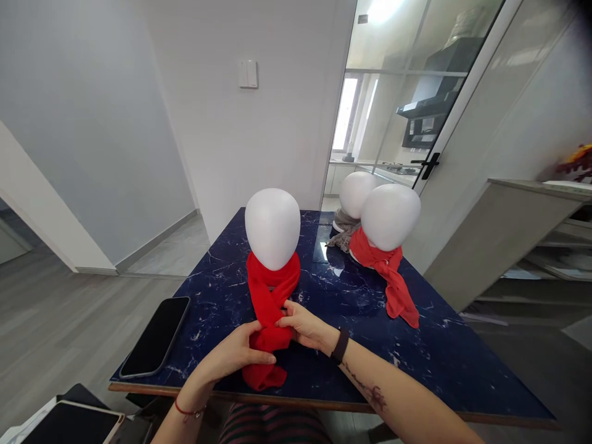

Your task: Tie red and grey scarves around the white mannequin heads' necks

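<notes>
A white mannequin head (272, 228) stands upright on the dark blue marbled table, facing me. Around its neck goes a bright red scarf (277, 280), whose two ends cross in front and trail down toward the table's near edge. My left hand (235, 354) grips the scarf from the left, thumb lying across the front of the lower folds. From the right, my right hand (303, 325) pinches the scarf just below the crossing, between thumb and fingers. Some fingers of both hands are hidden behind the cloth.
At the back right stand two more white mannequin heads, one with a coral-red knotted scarf (400, 296), the other with a grey-brown scarf (343, 229). A phone (156, 336) lies at the table's left edge. Behind the table (342, 345) are a wall and a glass door (393, 86).
</notes>
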Motion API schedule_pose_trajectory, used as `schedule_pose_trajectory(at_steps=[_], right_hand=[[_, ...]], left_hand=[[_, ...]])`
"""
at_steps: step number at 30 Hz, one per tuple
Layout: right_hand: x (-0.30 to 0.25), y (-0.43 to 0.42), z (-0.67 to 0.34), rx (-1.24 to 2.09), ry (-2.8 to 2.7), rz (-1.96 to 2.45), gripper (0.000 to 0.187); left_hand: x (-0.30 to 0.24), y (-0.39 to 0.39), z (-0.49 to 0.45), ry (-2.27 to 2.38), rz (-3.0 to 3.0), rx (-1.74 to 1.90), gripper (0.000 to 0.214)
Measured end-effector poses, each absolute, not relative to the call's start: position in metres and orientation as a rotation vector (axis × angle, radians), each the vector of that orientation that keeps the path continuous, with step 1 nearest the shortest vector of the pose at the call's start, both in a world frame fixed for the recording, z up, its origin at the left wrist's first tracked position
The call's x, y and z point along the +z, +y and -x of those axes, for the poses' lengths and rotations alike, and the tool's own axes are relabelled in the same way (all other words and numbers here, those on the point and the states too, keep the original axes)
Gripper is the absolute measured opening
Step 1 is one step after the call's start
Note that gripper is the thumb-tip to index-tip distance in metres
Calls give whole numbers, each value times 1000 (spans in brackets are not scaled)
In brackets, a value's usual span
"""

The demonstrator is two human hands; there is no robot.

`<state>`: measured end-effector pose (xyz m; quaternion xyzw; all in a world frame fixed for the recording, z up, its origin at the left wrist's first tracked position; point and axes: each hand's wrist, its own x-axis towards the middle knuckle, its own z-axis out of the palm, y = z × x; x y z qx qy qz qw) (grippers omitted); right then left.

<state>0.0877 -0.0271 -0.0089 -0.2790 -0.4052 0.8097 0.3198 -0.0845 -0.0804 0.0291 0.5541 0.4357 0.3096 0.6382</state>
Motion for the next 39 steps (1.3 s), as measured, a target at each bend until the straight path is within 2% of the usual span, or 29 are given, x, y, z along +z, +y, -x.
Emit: schedule_pose_trajectory(at_steps=[5,9,14,18,27,34,39], right_hand=[[-7,-25,-97,2280,-1123,806,57],[-1,-23,-104,2275,-1137,800,59],[-3,-18,-111,2330,-1163,746,63],[-6,-14,-115,2299,-1190,805,73],[-3,-19,-114,2248,-1308,862,94],[-3,-22,-111,2193,-1363,817,96],[-3,-22,-110,2175,-1361,827,92]], left_hand=[[40,-81,99,995,-1278,759,42],[38,-77,108,1103,-1188,925,47],[30,-73,116,1239,-1030,1152,33],[30,-72,119,1271,-985,1285,31],[60,-51,96,985,-967,1454,30],[57,-35,77,837,-1236,1126,42],[35,-25,84,967,-1764,1038,48]])
